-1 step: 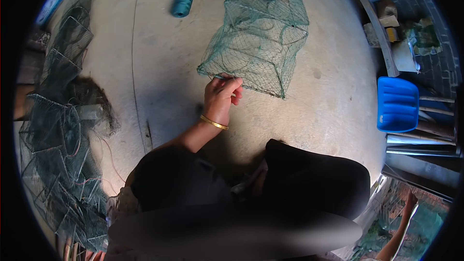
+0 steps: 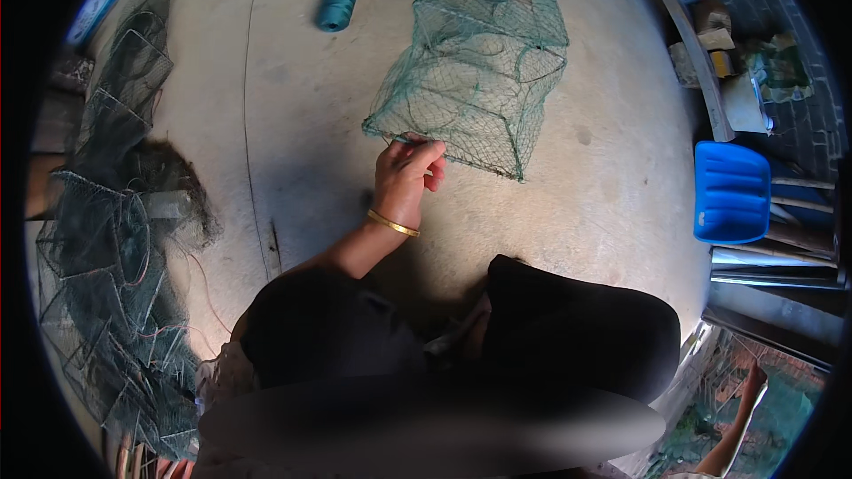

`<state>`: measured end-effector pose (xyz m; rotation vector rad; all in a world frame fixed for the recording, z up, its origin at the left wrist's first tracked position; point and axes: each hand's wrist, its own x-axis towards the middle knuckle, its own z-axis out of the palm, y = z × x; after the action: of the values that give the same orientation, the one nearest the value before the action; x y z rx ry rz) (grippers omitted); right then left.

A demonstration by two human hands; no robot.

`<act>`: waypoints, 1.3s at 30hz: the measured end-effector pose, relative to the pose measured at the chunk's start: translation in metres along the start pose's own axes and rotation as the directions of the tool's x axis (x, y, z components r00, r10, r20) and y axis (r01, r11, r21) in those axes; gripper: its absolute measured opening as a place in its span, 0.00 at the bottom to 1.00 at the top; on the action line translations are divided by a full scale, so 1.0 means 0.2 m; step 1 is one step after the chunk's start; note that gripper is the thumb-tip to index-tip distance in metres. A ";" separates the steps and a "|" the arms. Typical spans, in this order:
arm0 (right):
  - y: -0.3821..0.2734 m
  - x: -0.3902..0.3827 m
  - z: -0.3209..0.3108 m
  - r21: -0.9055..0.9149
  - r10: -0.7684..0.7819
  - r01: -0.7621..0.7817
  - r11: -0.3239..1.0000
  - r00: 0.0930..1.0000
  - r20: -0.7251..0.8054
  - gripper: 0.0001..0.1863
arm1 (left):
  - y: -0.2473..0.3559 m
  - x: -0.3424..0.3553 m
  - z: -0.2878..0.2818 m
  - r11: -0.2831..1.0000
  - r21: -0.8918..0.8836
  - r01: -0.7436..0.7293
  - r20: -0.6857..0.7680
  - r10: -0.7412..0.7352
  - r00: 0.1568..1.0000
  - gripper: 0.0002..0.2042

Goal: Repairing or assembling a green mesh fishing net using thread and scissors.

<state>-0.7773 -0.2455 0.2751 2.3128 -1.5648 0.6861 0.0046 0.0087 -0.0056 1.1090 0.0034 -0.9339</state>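
My left hand [image 2: 408, 173], with a gold bangle on the wrist, pinches the near edge of a green mesh fish trap [image 2: 479, 106]. This long folding net on wire frames stretches away from me across the floor. At the lower right rim a bare forearm, apparently my right arm, reaches out over green netting [image 2: 785, 417]. Its end, my right hand [image 2: 756, 374], is dark and small, and its fingers cannot be made out. A spool of teal twine [image 2: 340, 0] lies on the floor left of the trap.
Dark folded mesh traps [image 2: 115, 257] are heaped along the left. A thin dark cord [image 2: 247, 106] runs over the concrete floor [image 2: 603, 177]. On the right are a blue plastic seat or scoop [image 2: 732, 192], a wooden plank [image 2: 688, 44] and a white container [image 2: 745, 105].
The forearm at the lower right has shifted slightly, its hand end a little lower. My left hand and the trap keep their places.
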 end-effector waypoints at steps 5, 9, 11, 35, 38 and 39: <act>0.45 -0.18 -0.20 -0.519 0.557 -0.400 0.755 0.809 0.187 0.17 | 0.02 0.01 -0.02 1.000 0.003 -0.022 -0.021 0.023 1.000 0.07; 0.36 0.00 0.01 -0.612 0.579 -0.289 0.736 0.738 0.348 0.13 | 0.00 0.01 0.00 1.000 0.027 -0.013 -0.009 0.013 1.000 0.07; 0.13 0.15 0.28 -0.645 0.571 -0.208 0.735 0.703 0.424 0.13 | 0.00 0.01 0.00 1.000 0.031 0.000 -0.004 0.000 1.000 0.07; -3.34 0.06 1.33 0.892 -0.770 0.115 0.438 0.559 0.306 0.03 | -0.03 0.01 0.06 0.999 0.021 0.046 0.121 -0.048 0.991 0.06; -3.33 0.06 1.34 0.963 -0.780 -0.104 0.248 0.568 0.262 0.03 | -0.04 0.00 0.08 1.000 -0.007 0.029 0.123 -0.028 0.992 0.06; -3.33 0.07 1.34 0.963 -0.781 -0.105 0.248 0.567 0.263 0.03 | -0.04 0.01 0.08 0.999 -0.008 0.037 0.124 -0.036 0.992 0.06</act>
<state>-0.0961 -0.1268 0.0821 4.1509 -0.4516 0.5742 -0.0060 -0.0046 -0.0040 1.0429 -0.0732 -1.0331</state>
